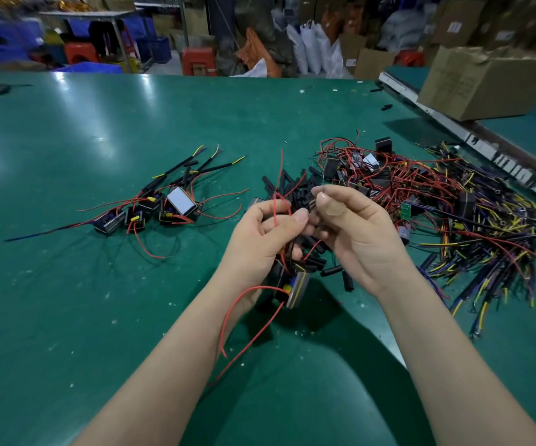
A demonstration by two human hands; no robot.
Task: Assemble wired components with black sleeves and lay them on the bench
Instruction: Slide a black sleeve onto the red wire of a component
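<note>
My left hand (260, 239) grips a small wired component (294, 286) that hangs below its palm, and pinches one of its thin red wires (277, 194), which stands up between the fingers. Other red wires (244, 320) trail down toward me. My right hand (353, 233) pinches a short black sleeve (312, 204) at its fingertips, close to the left thumb. Loose black sleeves (295, 188) lie heaped on the green bench (99, 300) just behind both hands. Several finished components with sleeved leads (163, 204) lie in a row to the left.
A tangled heap of red-wired components (379, 172) sits at the right rear, with a spread of black, yellow and purple wires (492, 239) beside it. A cardboard box (482, 85) stands on the neighbouring bench at the far right. Stools and bags crowd the background.
</note>
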